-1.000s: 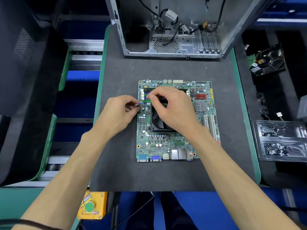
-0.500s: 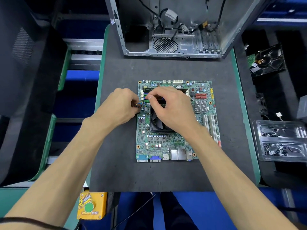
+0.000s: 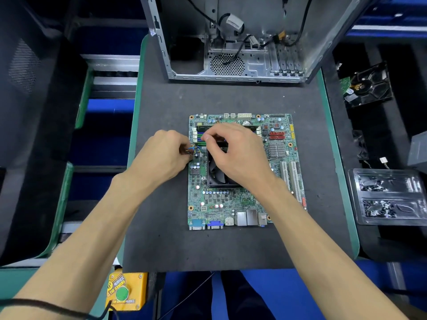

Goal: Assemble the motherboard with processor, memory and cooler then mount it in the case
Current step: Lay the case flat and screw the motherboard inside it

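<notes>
- Green motherboard (image 3: 242, 199) flat on the dark mat (image 3: 161, 245), black cooler (image 3: 218, 174) fan mounted mid-board, open case (image 3: 231, 42) behind.
- Left hand (image 3: 161, 155) pinches the fan wires (image 3: 193, 150) at board's left edge.
- Right hand (image 3: 238, 151) over cooler, thumb and forefinger pinched together; what they hold, can't tell.
- Yellow button box (image 3: 127, 289) reads "TUF GAMING".

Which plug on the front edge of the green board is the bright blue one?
The second port from the left on the motherboard edge nearest the person. The ports beside it are teal and silver.

A computer assembly workstation: anti-static mat (image 3: 161, 239), open metal case (image 3: 231, 54), parts tray (image 3: 390, 197), button box (image 3: 127, 289).
</notes>
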Demonstrator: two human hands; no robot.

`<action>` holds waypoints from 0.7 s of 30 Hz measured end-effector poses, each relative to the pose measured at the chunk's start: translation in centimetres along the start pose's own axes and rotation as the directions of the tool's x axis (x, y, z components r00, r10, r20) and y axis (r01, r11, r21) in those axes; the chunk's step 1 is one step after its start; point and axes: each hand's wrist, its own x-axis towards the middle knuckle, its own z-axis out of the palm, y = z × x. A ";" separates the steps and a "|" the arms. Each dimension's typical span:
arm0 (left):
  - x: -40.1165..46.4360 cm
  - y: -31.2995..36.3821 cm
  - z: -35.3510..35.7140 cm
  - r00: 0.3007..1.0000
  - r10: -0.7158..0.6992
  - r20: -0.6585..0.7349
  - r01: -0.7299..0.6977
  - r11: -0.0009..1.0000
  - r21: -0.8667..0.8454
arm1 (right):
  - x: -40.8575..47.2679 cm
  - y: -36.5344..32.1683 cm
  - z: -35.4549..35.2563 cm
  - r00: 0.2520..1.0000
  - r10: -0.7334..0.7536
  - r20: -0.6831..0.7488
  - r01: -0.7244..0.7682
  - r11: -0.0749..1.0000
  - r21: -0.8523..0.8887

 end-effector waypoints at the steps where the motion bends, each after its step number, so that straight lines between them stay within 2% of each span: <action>1: -0.1 -0.1 0.0 1.000 0.014 0.006 -0.014 1.000 -0.001 | 0.0 0.0 -0.1 1.000 0.002 -0.001 -0.002 1.000 0.002; 8: -0.8 0.1 0.3 0.996 -0.028 -0.079 0.020 0.995 -0.100 | -0.2 0.1 -0.2 1.000 0.013 0.008 -0.013 1.000 0.002; 21: -0.1 0.6 0.4 0.991 -0.099 -0.087 0.097 0.995 -0.031 | -0.1 -0.1 -0.3 0.999 0.019 0.046 -0.018 0.999 -0.029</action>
